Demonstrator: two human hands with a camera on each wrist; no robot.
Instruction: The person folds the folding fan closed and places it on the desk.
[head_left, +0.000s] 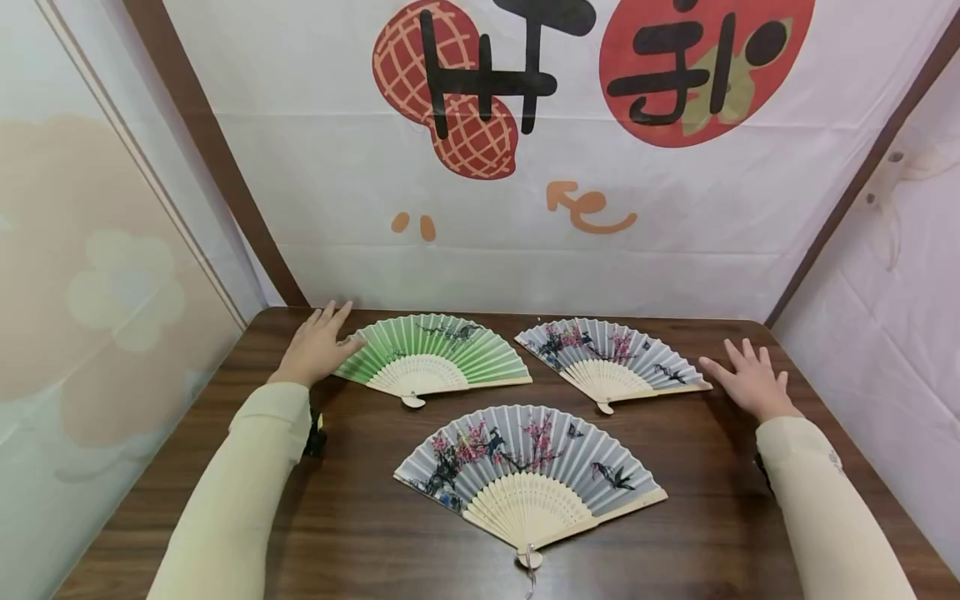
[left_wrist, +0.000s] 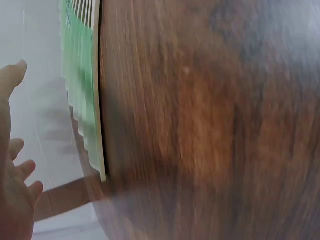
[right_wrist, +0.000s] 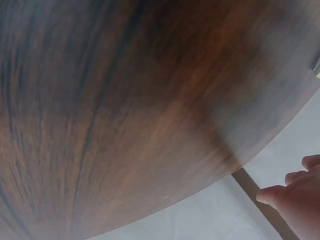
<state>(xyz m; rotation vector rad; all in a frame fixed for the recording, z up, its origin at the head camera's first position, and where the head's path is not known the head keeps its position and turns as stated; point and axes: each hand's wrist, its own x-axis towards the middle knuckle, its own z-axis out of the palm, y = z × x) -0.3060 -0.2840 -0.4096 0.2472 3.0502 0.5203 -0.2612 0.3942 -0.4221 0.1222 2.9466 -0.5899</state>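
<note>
Three folding fans lie spread on the wooden table. The green fan (head_left: 480, 354) is at the back left, and my left hand (head_left: 313, 346) is over its left end with fingers spread. At the back right lies a grey floral fan (head_left: 622, 354); my right hand (head_left: 752, 383) is just past its right tip, fingers apart and holding nothing. A larger-looking grey floral fan (head_left: 555, 450) sits front and centre, a tassel at its pivot. The left wrist view shows the green fan (left_wrist: 82, 85) beside the left hand (left_wrist: 15, 190). In the right wrist view the right hand (right_wrist: 295, 200) shows at the edge.
The brown table (head_left: 337, 517) has its far edge against a white cloth wall (head_left: 525, 275) with printed drawings. Cloth panels also rise on the left (head_left: 90, 333) and right (head_left: 885, 333), with brown strips at the corners.
</note>
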